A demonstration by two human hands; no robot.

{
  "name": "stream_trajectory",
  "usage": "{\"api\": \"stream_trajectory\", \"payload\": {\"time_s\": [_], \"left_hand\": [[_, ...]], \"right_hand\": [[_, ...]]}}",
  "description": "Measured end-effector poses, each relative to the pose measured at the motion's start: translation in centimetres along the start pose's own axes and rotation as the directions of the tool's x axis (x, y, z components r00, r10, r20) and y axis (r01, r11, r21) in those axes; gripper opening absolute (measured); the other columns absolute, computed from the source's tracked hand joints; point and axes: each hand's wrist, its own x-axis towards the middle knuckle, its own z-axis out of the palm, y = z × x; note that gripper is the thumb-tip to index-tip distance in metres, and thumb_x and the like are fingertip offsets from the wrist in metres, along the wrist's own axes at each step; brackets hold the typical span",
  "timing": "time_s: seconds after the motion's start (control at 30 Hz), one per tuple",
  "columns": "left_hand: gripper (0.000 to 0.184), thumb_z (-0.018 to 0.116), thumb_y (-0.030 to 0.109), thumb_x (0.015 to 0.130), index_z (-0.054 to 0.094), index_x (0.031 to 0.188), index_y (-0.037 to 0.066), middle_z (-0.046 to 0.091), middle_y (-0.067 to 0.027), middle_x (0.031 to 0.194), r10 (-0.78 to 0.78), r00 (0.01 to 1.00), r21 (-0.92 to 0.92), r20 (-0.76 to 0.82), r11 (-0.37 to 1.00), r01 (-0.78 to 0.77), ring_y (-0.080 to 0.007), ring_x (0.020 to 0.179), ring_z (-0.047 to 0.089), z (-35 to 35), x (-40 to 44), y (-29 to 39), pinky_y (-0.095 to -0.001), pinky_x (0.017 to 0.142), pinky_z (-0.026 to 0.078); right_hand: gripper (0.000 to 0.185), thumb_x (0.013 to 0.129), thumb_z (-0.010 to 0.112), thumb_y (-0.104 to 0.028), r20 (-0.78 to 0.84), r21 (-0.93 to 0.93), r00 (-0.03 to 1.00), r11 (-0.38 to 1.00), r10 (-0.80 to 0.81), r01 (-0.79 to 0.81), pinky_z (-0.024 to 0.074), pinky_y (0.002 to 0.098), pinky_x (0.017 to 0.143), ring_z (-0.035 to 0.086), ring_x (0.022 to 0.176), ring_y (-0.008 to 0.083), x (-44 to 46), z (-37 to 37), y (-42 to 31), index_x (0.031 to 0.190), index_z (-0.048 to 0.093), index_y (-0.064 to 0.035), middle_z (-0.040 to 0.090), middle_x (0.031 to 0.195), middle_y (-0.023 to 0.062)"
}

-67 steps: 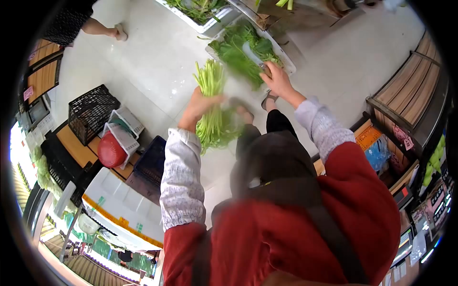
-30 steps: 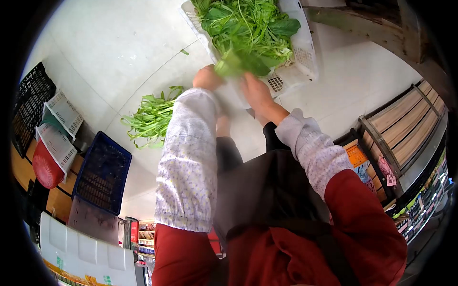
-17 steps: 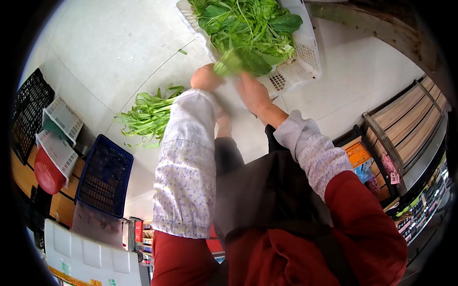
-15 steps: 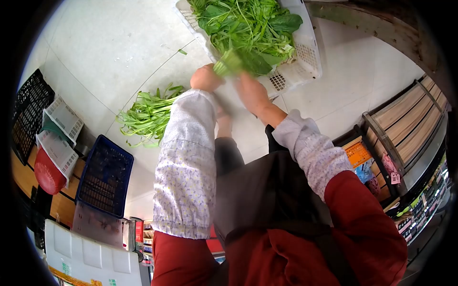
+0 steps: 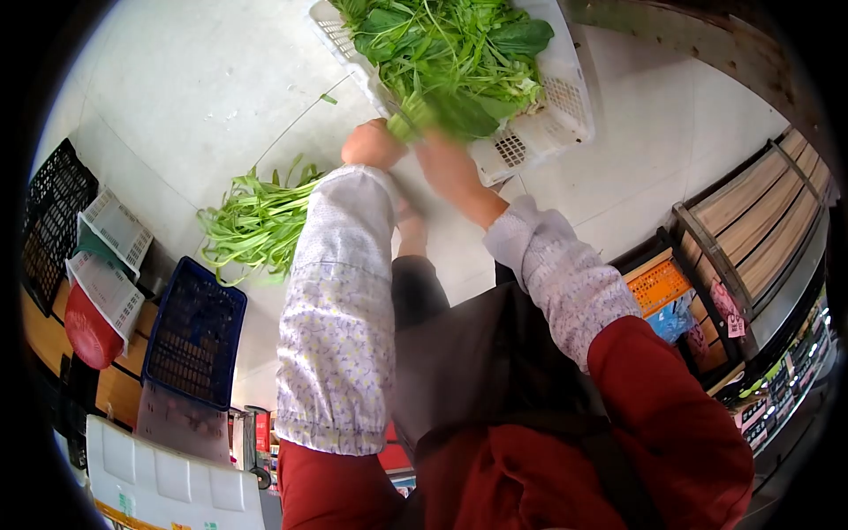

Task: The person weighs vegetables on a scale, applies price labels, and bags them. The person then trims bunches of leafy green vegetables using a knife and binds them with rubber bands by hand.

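My left hand (image 5: 374,144) is closed round a bunch of long green leafy vegetables (image 5: 261,216), whose leaves spread out to the left of my forearm. Beside it, my right hand (image 5: 450,172) is blurred by motion at the near edge of a white plastic basket (image 5: 565,106); what its fingers hold, if anything, cannot be made out. Between the two hands are blurred pale green stalks. Loose green leaves and stems (image 5: 450,53) fill much of the basket.
A dark blue crate (image 5: 194,336), a red basket (image 5: 91,322) and a black crate (image 5: 57,225) stand at the left. White foam box (image 5: 168,473) at lower left. Wooden-slatted shelving (image 5: 751,221) and an orange basket (image 5: 658,284) are at the right. A small leaf (image 5: 329,99) lies on the tiled floor.
The view has come closer to the basket since the earliest frame, where my right hand held a knife. Lately both hands have shifted slightly left, and the leafy ends have swung down.
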Motion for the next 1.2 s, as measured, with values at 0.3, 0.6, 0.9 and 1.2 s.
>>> {"api": "stream_trajectory", "payload": {"time_s": [0.3, 0.6, 0.9, 1.2], "left_hand": [[0.051, 0.071, 0.031, 0.058, 0.066, 0.104, 0.011, 0.068, -0.0124, 0.095, 0.000, 1.000, 0.029, 0.029, 1.000, -0.001, -0.0282, 0.088, 0.065, -0.1, 0.1, 0.1, -0.0371, 0.078, 0.051], [0.054, 0.072, 0.031, 0.059, 0.064, 0.108, 0.010, 0.067, -0.0133, 0.101, -0.030, 0.995, 0.074, 0.092, 0.997, 0.023, -0.0278, 0.092, 0.064, -0.8, 0.1, 0.7, -0.0358, 0.080, 0.051], [0.053, 0.072, 0.032, 0.060, 0.065, 0.106, 0.008, 0.067, -0.0135, 0.101, -0.013, 0.995, 0.118, 0.102, 0.993, 0.001, -0.0277, 0.093, 0.064, -0.7, 0.0, 0.8, -0.0355, 0.079, 0.051], [0.050, 0.072, 0.032, 0.060, 0.066, 0.102, 0.006, 0.067, -0.0146, 0.097, -0.015, 0.997, 0.099, 0.074, 0.995, 0.007, -0.0287, 0.089, 0.065, -0.2, 0.3, 0.6, -0.0367, 0.077, 0.052]], "right_hand": [[0.027, 0.091, 0.048, -0.027, 0.045, -0.036, 0.997, 0.997, 0.067, -0.065, 0.0475, 0.0489, 0.058, 0.061, 0.065, 0.0397, -0.3, 0.5, 0.3, 0.095, 0.046, -0.0008, 0.061, 0.067, 0.0208], [0.027, 0.091, 0.049, -0.028, -0.001, -0.060, 0.997, 0.995, 0.076, -0.076, 0.0482, 0.0482, 0.057, 0.061, 0.063, 0.0392, -1.1, 0.8, 0.5, 0.094, 0.045, -0.0008, 0.061, 0.066, 0.0204], [0.026, 0.091, 0.049, -0.027, 0.031, -0.034, 0.991, 0.991, 0.132, -0.131, 0.0490, 0.0466, 0.058, 0.061, 0.063, 0.0382, -2.4, 2.0, 1.5, 0.091, 0.044, -0.0009, 0.060, 0.064, 0.0195], [0.028, 0.091, 0.048, -0.028, 0.054, -0.074, 0.983, 0.982, 0.177, -0.173, 0.0499, 0.0463, 0.059, 0.063, 0.065, 0.0376, -3.5, 3.0, 1.9, 0.092, 0.044, 0.0000, 0.062, 0.066, 0.0193]]}}
